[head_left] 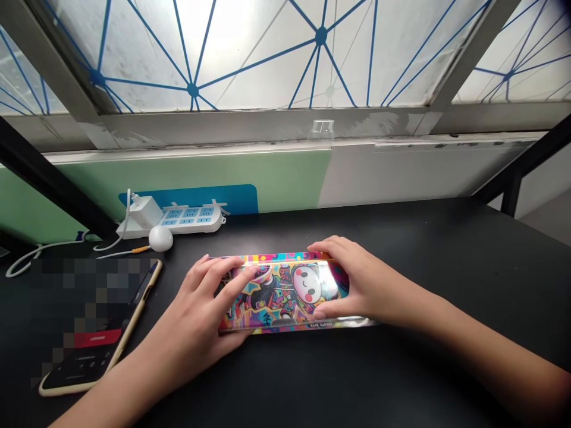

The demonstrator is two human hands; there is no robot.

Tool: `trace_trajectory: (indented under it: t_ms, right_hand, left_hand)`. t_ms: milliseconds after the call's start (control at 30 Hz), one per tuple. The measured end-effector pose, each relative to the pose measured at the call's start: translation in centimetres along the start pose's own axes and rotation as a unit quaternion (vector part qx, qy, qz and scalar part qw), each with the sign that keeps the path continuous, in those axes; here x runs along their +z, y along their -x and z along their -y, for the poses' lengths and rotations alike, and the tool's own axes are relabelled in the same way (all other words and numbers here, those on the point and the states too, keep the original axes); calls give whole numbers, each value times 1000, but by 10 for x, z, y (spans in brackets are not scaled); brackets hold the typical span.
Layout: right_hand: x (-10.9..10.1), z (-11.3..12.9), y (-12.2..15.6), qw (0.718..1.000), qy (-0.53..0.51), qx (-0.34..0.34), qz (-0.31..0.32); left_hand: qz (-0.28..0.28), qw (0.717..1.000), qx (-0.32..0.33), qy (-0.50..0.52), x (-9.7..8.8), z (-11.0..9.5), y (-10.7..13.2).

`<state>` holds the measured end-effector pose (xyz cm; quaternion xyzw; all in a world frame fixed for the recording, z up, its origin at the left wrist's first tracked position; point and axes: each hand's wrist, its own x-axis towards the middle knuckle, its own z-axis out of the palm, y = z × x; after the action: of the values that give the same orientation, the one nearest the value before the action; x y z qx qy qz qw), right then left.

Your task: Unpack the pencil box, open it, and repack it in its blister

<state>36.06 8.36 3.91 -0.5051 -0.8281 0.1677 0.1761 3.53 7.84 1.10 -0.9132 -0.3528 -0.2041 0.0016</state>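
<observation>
A flat, brightly patterned pencil case (279, 297) with a round white cartoon face and a shiny, clear-looking surface lies crosswise on the black desk. My left hand (209, 303) grips its left end, fingers spread across the top and thumb at the near edge. Around the right end my right hand (352, 282) is closed, with the fingers at the far edge and the thumb on top near the front. Part of each end is hidden under the hands.
Left of my left forearm lies a phone (104, 339) in a cream case, partly pixelated. Behind it are a white power strip (194, 220) with a plugged-in adapter, a cable and a round white bulb-like lamp (160, 239). A windowed wall backs the black desk (446, 255).
</observation>
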Motion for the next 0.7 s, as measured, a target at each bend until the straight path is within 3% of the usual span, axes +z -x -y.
trace_trajectory:
  t_ms: [133, 267, 433, 567, 700]
  right_hand:
    - [0, 6, 5, 998, 27, -31, -48]
    - [0, 14, 13, 984, 91, -90, -125]
    - [5, 29, 24, 947, 176, -163, -216]
    - [15, 43, 30, 914, 248, -233, -220]
    - [23, 49, 30, 902, 286, -251, -201]
  left_hand:
    - [-9, 1000, -11, -3, -11, 3, -3]
    - [-81, 995, -59, -5, -21, 7, -3]
    - [-135, 990, -28, 6, -23, 6, 0]
    - [-104, 994, -15, 24, -21, -3, 3]
    - [-68, 998, 4, 17, -18, -14, 5]
